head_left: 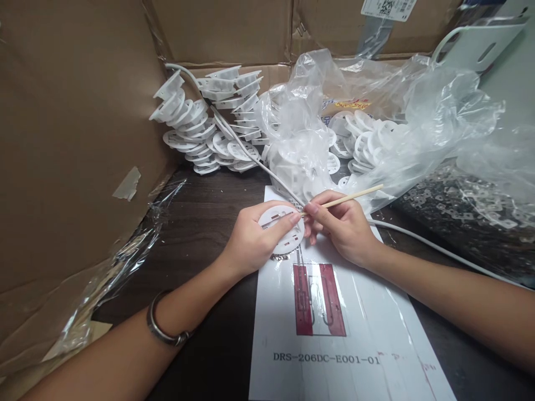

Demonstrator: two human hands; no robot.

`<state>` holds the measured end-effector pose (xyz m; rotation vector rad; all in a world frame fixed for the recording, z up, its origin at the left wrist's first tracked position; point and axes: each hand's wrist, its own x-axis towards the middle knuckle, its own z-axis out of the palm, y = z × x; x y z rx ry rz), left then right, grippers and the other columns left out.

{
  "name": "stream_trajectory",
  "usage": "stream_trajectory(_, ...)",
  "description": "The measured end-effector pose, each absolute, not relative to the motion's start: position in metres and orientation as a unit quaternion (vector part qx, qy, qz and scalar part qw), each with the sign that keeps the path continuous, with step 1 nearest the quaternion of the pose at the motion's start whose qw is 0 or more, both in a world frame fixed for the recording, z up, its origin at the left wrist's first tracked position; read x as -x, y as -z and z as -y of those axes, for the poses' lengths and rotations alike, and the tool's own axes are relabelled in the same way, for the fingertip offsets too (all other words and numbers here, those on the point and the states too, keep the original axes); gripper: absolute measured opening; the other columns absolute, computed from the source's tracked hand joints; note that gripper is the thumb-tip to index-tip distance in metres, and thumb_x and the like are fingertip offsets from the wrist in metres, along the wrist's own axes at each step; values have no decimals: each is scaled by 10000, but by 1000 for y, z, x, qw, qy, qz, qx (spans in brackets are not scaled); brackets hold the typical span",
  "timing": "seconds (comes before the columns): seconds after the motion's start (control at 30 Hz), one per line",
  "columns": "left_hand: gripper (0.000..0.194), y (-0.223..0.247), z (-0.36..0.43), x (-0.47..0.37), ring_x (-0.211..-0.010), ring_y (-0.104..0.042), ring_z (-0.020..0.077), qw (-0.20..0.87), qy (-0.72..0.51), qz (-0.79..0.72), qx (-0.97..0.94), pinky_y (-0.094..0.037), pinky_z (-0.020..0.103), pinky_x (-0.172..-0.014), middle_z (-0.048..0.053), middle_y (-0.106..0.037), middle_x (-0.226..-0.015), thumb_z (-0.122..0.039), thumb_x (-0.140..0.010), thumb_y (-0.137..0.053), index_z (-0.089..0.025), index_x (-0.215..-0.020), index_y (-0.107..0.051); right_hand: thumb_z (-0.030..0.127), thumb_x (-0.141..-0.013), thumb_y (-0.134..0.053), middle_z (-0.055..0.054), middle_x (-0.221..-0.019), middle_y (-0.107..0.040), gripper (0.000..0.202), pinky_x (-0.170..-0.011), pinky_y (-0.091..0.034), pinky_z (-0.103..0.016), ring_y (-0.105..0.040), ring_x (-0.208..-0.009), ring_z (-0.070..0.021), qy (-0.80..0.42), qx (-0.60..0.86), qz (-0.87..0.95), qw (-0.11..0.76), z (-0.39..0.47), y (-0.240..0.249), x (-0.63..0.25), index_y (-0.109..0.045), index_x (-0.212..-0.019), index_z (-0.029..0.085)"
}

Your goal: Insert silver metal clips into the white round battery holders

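Note:
A round white plastic disc [288, 236] with small slots is gripped by my left hand [257, 236], the thumb lying across its face. My right hand [340, 225] pinches a thin wooden stick [355, 196] between thumb and fingers. The stick's lower end is at the disc's right edge, close to my left thumb tip. Small metal pieces [281, 257] show just under the disc. Beneath both hands lies a printed sheet [309, 348] with a red and white diagram and the text DRS-206DC-E001-01.
Stacks of white discs [188, 128] stand at the back left. Clear plastic bags [309, 139] cover more discs behind my hands. At the right lies a bag of small metal parts [472, 206]. A white cable [246, 153] crosses behind and under my hands. Cardboard [75, 100] walls the left and back.

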<state>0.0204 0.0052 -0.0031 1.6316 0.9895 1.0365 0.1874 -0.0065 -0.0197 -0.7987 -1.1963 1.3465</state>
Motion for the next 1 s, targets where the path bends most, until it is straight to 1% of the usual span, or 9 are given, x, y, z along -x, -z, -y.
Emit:
stream_trajectory(0.1, 132, 3, -5, -21, -699, -652, 130, 459, -418, -408, -669, -505, 213, -632, 13, -721, -756, -276, -808, -676, -149, -827, -702, 319, -834, -683, 18, -560, -618, 187, -400, -509, -187, -597, -448, -97, -546, 355, 516, 557, 7, 20, -187, -613, -763, 161)
stream_trajectory(0.17, 145, 4, -4, -21, -742, -649, 135, 436, -420, -416, -679, -500, 223, -673, 14, -720, -799, -291, -830, -653, -154, -848, -700, 286, -838, -677, 15, -607, -628, 158, -427, -521, -183, -601, -474, -85, -502, 366, 527, 580, 8, 20, -186, -638, -751, 161)
stream_trajectory(0.3, 220, 7, -3, -20, -821, -631, 139, 435, -406, -415, -688, -469, 244, -746, 14, -716, -881, -287, -918, -517, -168, -893, -701, 228, -845, -659, -22, -770, -692, 127, -557, -567, -170, -665, -665, -94, -407, 389, 554, 613, 13, 18, -183, -689, -739, 165)
stream_trajectory(0.37, 245, 9, -3, -19, -796, -616, 131, 449, -403, -419, -678, -452, 241, -717, 3, -708, -851, -280, -933, -485, -177, -902, -706, 237, -852, -653, -31, -792, -713, 118, -606, -586, -181, -683, -722, -109, -408, 398, 557, 604, 15, 17, -182, -702, -769, 169)
stream_trajectory(0.47, 267, 10, -5, -18, -708, -576, 114, 446, -406, -430, -672, -418, 233, -641, -20, -681, -765, -285, -945, -467, -202, -943, -720, 250, -846, -663, -32, -786, -722, 107, -624, -598, -187, -690, -718, -113, -421, 410, 553, 591, 16, 18, -181, -712, -801, 167)
stream_trajectory(0.53, 273, 10, -5, -17, -689, -564, 109, 441, -407, -432, -673, -405, 231, -622, -28, -678, -755, -284, -950, -462, -215, -971, -725, 258, -842, -667, -32, -776, -720, 113, -635, -602, -193, -692, -720, -117, -422, 416, 549, 589, 16, 18, -181, -717, -803, 165)
stream_trajectory(0.67, 272, 10, -4, -17, -684, -571, 107, 429, -403, -444, -675, -408, 228, -622, -30, -690, -766, -276, -948, -467, -219, -986, -730, 286, -842, -667, -37, -771, -721, 134, -649, -611, -227, -698, -725, -136, -443, 422, 538, 579, 15, 20, -182, -717, -826, 163)
stream_trajectory(0.9, 278, 8, -2, -19, -713, -595, 112, 403, -390, -456, -691, -420, 227, -646, -26, -713, -816, -257, -948, -461, -225, -1008, -731, 292, -835, -678, -35, -769, -721, 140, -652, -596, -205, -692, -711, -122, -417, 439, 552, 574, 15, 22, -182, -711, -817, 157)
stream_trajectory(1.0, 283, 7, -2, -19, -710, -595, 117, 391, -386, -462, -696, -420, 235, -652, -22, -716, -817, -256, -947, -456, -218, -1006, -731, 304, -837, -675, -35, -769, -721, 147, -626, -581, -200, -691, -704, -124, -404, 452, 559, 566, 15, 22, -181, -708, -816, 162)
